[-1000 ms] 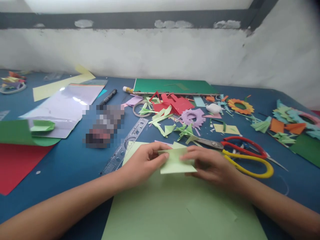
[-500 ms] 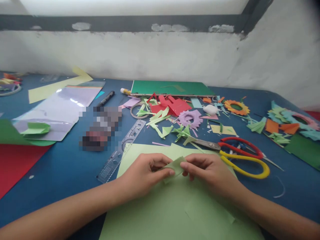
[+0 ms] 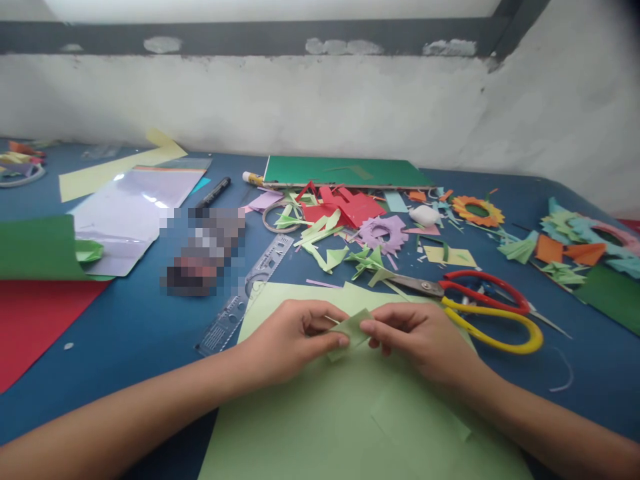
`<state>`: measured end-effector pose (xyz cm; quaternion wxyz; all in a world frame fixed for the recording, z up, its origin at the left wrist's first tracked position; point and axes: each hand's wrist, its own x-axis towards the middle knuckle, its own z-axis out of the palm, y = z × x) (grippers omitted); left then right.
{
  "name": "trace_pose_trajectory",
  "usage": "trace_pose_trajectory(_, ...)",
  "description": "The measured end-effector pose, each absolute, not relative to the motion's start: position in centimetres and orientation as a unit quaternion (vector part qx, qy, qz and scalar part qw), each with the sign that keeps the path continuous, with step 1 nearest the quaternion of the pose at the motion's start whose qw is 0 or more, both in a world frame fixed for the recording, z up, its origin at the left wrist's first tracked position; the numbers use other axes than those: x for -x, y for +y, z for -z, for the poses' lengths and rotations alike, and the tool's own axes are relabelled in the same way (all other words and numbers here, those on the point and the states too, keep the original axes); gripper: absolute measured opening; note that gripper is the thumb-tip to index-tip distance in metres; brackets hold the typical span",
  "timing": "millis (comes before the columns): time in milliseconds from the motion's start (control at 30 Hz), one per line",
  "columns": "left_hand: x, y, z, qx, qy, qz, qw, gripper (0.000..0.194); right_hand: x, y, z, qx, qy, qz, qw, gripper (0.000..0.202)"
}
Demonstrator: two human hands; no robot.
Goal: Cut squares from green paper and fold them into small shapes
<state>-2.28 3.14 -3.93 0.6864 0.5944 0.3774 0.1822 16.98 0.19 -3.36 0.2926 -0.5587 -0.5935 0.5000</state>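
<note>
And here's the small green paper (image 3: 355,327), pinched between my left hand (image 3: 290,340) and right hand (image 3: 425,339) (neither nearer), its length slanting up rightward.

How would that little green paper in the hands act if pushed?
The small green paper is probably very light, since just the fingers pinch it. It looks thin, so it would likely bend easily rather than stay stiff.

Via remote feed, I logged a papercraft workspace: scissors (image 3: 429,287), clear ruler (image 3: 243,298), paper scraps (image 3: 367,208), blue tabletop (image 3: 155,330).
</note>
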Motion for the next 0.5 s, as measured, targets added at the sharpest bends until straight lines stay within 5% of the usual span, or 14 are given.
trace_pose_trajectory(500, 2.73, 3.29, 4.09, -0.585, 0.398, -0.151, 0.690, 0.023, -16.68, 0.06, 3.21, 0.592, -0.511, -0.507, 0.362, 0.021)
